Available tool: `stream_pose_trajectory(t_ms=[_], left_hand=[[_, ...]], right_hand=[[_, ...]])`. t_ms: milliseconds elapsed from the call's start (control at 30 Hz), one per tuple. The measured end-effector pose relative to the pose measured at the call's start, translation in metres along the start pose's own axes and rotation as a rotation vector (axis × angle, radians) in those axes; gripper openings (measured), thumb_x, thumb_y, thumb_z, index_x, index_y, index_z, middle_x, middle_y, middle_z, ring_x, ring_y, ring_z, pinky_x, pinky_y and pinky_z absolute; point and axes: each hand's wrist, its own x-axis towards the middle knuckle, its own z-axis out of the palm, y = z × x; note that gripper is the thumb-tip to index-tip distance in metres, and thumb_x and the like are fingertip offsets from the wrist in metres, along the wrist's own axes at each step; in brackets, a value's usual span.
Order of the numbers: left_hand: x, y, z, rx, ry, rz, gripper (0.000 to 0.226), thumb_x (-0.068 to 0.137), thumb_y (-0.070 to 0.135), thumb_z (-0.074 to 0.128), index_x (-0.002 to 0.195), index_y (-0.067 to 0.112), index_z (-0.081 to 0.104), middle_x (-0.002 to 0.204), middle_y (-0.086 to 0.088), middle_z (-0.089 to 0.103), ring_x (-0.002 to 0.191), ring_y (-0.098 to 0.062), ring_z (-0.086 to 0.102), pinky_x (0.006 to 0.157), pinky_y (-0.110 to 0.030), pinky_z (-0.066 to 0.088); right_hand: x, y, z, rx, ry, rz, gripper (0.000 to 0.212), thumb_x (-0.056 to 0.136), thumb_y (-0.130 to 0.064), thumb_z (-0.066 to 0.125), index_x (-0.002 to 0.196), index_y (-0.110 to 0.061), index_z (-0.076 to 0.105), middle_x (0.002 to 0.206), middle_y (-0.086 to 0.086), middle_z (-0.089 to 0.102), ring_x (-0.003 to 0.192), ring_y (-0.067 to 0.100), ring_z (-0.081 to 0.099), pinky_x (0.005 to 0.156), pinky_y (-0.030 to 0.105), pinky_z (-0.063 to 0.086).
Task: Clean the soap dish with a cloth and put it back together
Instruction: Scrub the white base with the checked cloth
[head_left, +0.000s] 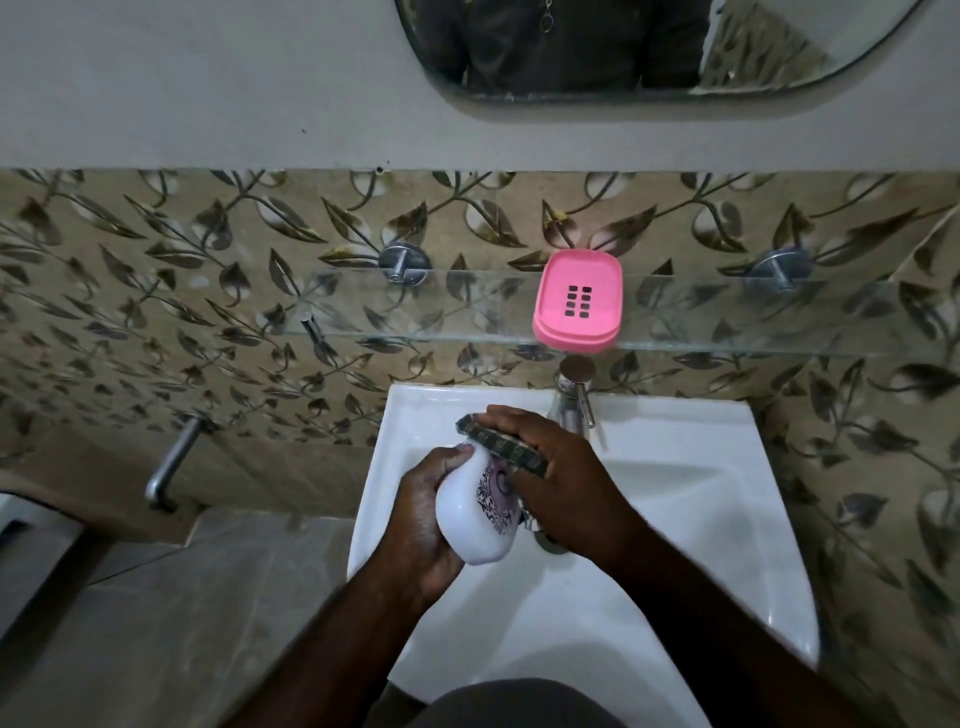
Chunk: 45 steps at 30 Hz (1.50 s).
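soap dish (577, 270) on glass shelf (415, 306)

Drain (548, 544) partly behind right hand (566, 483)

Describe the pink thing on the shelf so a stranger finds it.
Above the white sink, a glass shelf runs along the leaf-patterned tiles. The pink soap tray sits on it, directly above the tap. It alone is pink, with two columns of dark slots.

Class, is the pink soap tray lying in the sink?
No, the pink soap tray sits on the glass shelf above the sink.
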Motion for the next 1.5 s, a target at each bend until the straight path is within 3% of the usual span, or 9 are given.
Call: stream_pose_trajectory(t_ms=[200,333,467,667,833,1033,1133,1300,1500], left_hand=[[0.008,0.014,-0.007,-0.152,-0.042,0.113,0.055,0.078,0.020,0.051,0.131,0.010,0.057,0.118,-0.020,0.062,0.098,-0.037,0.059,0.106,-0.055,0.035],[0.013,0.020,-0.003,-0.203,-0.069,0.142,0.060,0.077,0.023,0.049,0.136,0.017,0.056,0.118,-0.019,0.061,0.093,-0.032,0.062,0.091,-0.042,0.050],[0.014,0.016,0.000,-0.202,-0.139,0.079,0.054,0.078,0.028,0.048,0.128,0.014,0.062,0.109,-0.021,0.064,0.090,-0.031,0.065,0.084,-0.039,0.055],[0.009,0.019,0.004,-0.162,-0.229,0.152,0.049,0.078,0.024,0.046,0.123,0.014,0.063,0.107,-0.016,0.070,0.089,-0.030,0.069,0.085,-0.041,0.055],[0.016,0.031,0.005,-0.140,-0.162,0.185,0.051,0.075,0.026,0.049,0.123,0.018,0.065,0.111,-0.018,0.068,0.092,-0.032,0.066,0.091,-0.045,0.050],[0.010,0.020,0.013,-0.102,-0.208,0.172,0.047,0.077,0.019,0.046,0.120,0.021,0.066,0.110,-0.012,0.070,0.087,-0.027,0.070,0.076,-0.036,0.056],[0.011,0.024,0.012,-0.145,-0.168,0.210,0.052,0.075,0.020,0.048,0.125,0.022,0.063,0.109,-0.012,0.070,0.089,-0.028,0.069,0.082,-0.037,0.055],[0.014,0.027,0.016,-0.101,-0.110,0.192,0.056,0.078,0.023,0.048,0.132,0.022,0.060,0.115,-0.018,0.065,0.098,-0.032,0.061,0.103,-0.047,0.042],[0.003,0.023,0.024,-0.096,-0.192,0.195,0.058,0.076,0.018,0.046,0.132,0.018,0.058,0.107,-0.011,0.071,0.087,-0.026,0.070,0.079,-0.032,0.057]], right_hand=[[-0.003,0.001,-0.011,0.011,0.134,-0.032,0.043,0.089,0.004,0.056,0.118,-0.027,0.061,0.115,-0.020,0.063,0.105,-0.011,0.057,0.088,0.006,0.040],[-0.025,-0.004,0.010,-0.206,0.106,-0.214,0.037,0.084,-0.008,0.058,0.118,-0.019,0.067,0.118,-0.004,0.065,0.113,0.008,0.054,0.101,0.018,0.039],[-0.030,-0.023,0.020,-0.300,0.097,-0.311,0.034,0.084,-0.010,0.053,0.113,-0.015,0.070,0.113,0.004,0.062,0.106,0.017,0.053,0.095,0.023,0.042],[0.002,-0.020,0.000,-0.345,0.346,-0.137,0.033,0.081,-0.005,0.054,0.108,-0.016,0.069,0.100,0.004,0.064,0.095,0.024,0.061,0.082,0.028,0.045],[-0.030,-0.039,0.026,-0.394,0.167,-0.291,0.026,0.084,-0.012,0.055,0.107,-0.016,0.067,0.098,0.003,0.067,0.089,0.025,0.060,0.079,0.035,0.048],[0.017,-0.035,-0.006,-0.339,0.307,-0.063,0.040,0.075,-0.024,0.042,0.107,-0.016,0.065,0.105,0.006,0.065,0.098,0.026,0.061,0.083,0.039,0.049],[-0.005,-0.031,0.006,-0.352,0.276,-0.084,0.018,0.082,-0.017,0.053,0.097,-0.015,0.062,0.095,0.004,0.062,0.091,0.024,0.058,0.077,0.042,0.048],[-0.031,-0.055,0.020,-0.329,0.133,-0.287,0.023,0.081,-0.014,0.052,0.100,-0.017,0.065,0.094,0.004,0.063,0.088,0.026,0.061,0.074,0.040,0.052],[0.018,-0.040,-0.009,-0.310,0.330,-0.126,0.027,0.080,-0.016,0.056,0.105,-0.014,0.064,0.102,0.006,0.067,0.095,0.026,0.062,0.079,0.035,0.048]])
